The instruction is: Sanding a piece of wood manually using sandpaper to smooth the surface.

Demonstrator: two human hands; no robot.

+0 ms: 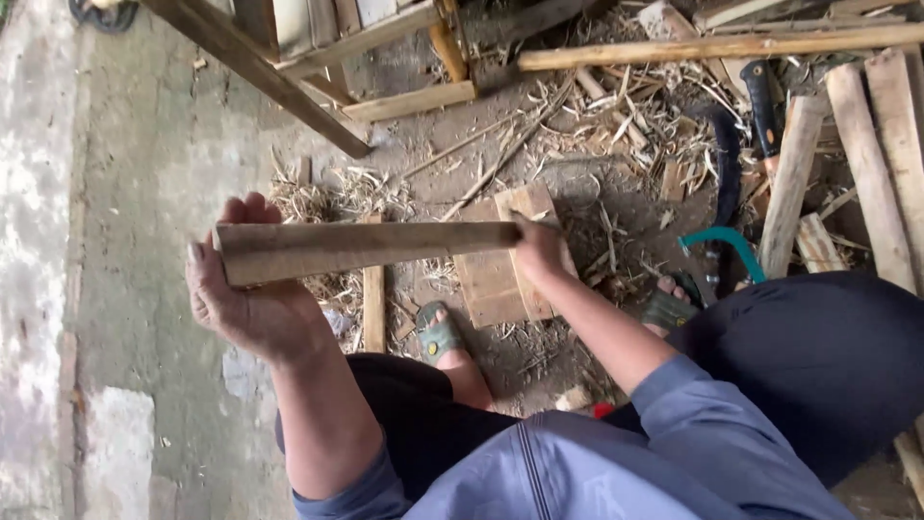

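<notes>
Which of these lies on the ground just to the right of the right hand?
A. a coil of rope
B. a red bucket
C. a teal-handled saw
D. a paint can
C: a teal-handled saw lies among the wood shavings beside the right hand, which grips one end of the wooden slat while the left hand holds the other end.

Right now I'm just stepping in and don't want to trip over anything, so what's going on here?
A seated person holds a wooden slat level over the ground, the left hand gripping one end and the right hand at the other. Below lie a small board, shavings and scrap sticks. A saw with a teal frame rests by the right foot, beside loose planks.
</notes>
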